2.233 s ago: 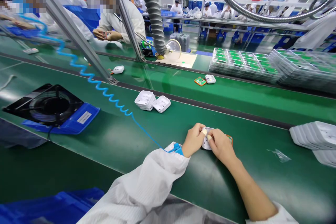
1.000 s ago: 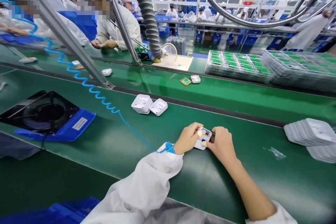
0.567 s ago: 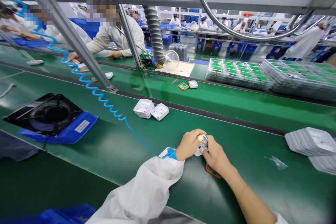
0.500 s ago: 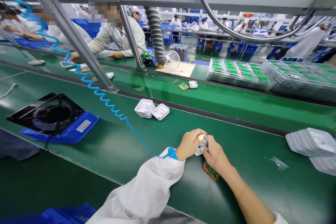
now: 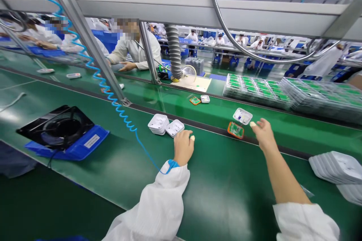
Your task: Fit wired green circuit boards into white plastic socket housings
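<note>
My left hand (image 5: 183,147) is at the near edge of a white plastic housing (image 5: 174,127), its thumb apart from the fingers. Its fingertips overlap that housing's edge; whether they touch it I cannot tell. Beside it sits a small stack of white housings (image 5: 158,123). My right hand (image 5: 263,133) is over the far belt, thumb and fingers apart and holding nothing. Just left of it lies another white housing (image 5: 242,116), open side up with small parts inside. An orange-edged green circuit board (image 5: 235,130) lies right below that housing.
A black fan (image 5: 58,126) rests on a blue bin (image 5: 90,141) at left. Stacked white housings (image 5: 336,167) lean at right. Clear trays of green boards (image 5: 257,88) stand behind the belt (image 5: 169,103). A blue coiled cord (image 5: 121,113) runs to my left wrist. A co-worker sits opposite.
My hands have separated. The right has moved forward to the belt, where the housing and circuit board now lie; the left has moved left to the white housings. The view has tilted up.
</note>
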`<action>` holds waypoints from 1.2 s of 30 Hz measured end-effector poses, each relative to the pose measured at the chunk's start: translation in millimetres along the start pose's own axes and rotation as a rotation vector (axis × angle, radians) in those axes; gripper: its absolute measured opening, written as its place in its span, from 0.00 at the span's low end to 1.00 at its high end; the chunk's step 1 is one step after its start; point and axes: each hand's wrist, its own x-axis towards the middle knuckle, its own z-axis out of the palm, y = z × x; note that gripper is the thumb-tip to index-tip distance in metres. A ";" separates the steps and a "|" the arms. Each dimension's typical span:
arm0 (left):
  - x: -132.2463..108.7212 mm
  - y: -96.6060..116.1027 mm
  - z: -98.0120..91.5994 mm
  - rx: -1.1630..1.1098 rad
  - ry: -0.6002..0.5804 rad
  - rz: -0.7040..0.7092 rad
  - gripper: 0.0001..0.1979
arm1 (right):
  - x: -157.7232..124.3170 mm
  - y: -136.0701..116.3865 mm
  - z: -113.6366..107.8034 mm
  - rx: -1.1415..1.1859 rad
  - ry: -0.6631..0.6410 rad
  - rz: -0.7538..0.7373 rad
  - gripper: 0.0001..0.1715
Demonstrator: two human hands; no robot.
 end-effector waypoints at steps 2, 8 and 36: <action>1.8 -4.6 -0.2 0.060 0.034 -0.009 0.13 | -6.1 10.0 1.1 -0.051 0.023 -0.048 0.33; 5.3 -15.9 3.9 0.211 0.085 -0.059 0.16 | -101.7 47.3 26.6 -0.368 -0.353 -0.348 0.16; 35.9 -30.9 8.9 0.504 0.040 -0.163 0.23 | -126.4 32.4 31.2 -0.480 -0.386 -0.522 0.11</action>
